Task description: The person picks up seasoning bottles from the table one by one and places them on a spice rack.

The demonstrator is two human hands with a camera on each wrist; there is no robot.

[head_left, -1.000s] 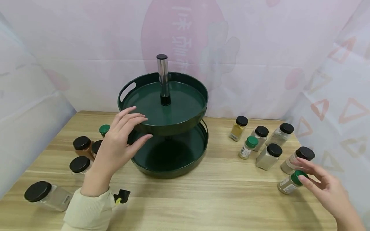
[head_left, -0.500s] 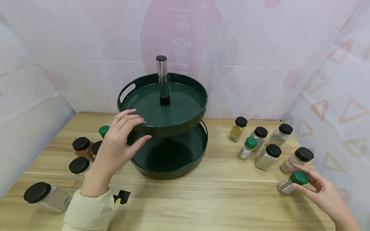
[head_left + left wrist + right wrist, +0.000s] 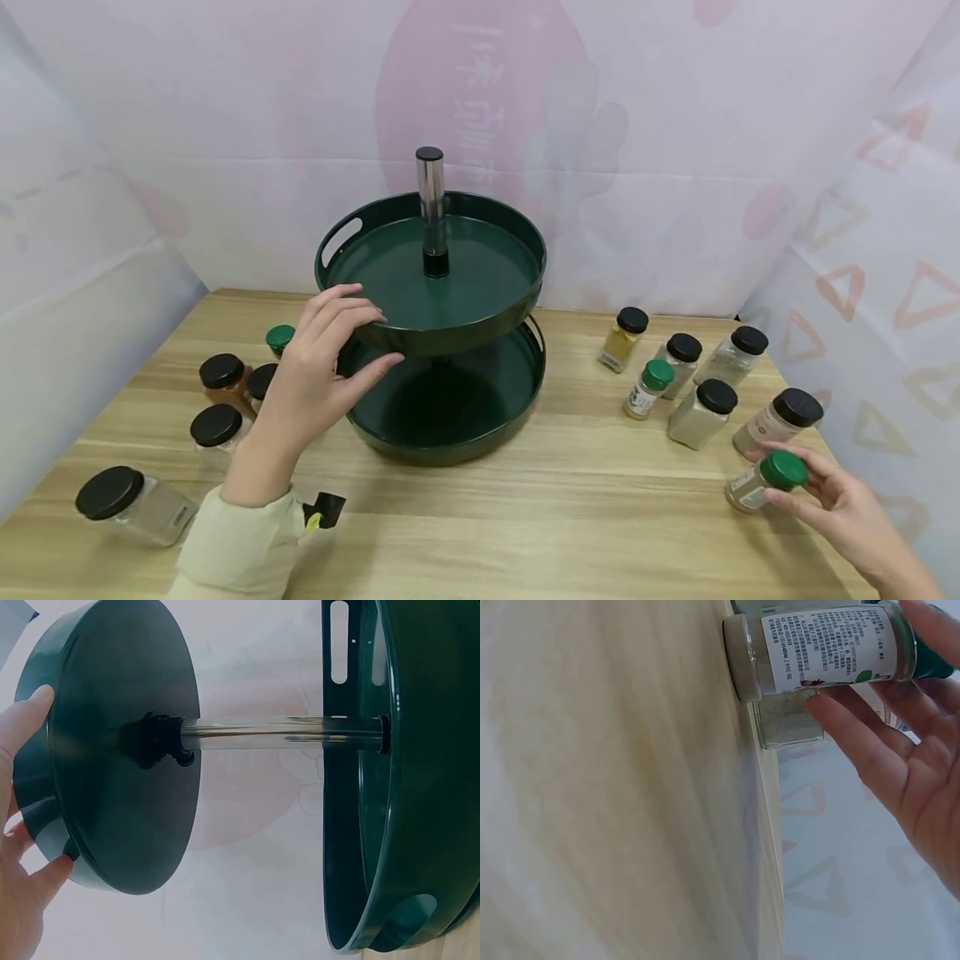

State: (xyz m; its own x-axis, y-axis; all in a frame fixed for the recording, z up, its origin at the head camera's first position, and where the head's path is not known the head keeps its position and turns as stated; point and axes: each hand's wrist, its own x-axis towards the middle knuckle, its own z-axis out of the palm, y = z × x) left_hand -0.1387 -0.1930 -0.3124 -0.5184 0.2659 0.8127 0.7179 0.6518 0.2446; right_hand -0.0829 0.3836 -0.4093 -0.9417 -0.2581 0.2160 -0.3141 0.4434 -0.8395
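Observation:
A two-tier dark green round tray stand [image 3: 487, 275] stands on the table, with a metal post rising through its upper tier. My left hand [image 3: 318, 379] grips the upper tier's front-left rim, fingers over the edge and thumb below. In the left wrist view, that hand [image 3: 26, 885] touches the upper tier's wall. At the right, my right hand [image 3: 847, 504] holds a green-capped spice jar [image 3: 752, 487] near its top, thumb on the near side, fingers behind. The right wrist view shows the jar's printed white label [image 3: 832, 649], its base at the tabletop.
Right of the stand are several spice jars: a yellow one [image 3: 621, 342], another green-capped one [image 3: 645, 392] and black-capped ones, one [image 3: 776, 421] just behind my right hand. More black-capped jars [image 3: 217, 429] are at the left; one [image 3: 138, 504] lies tilted. Printed cloth [image 3: 675, 167] hangs behind.
My right hand has moved lower and taken hold of the green-capped spice jar by its upper part. The left hand stays at the tray's rim. The head view has shifted slightly.

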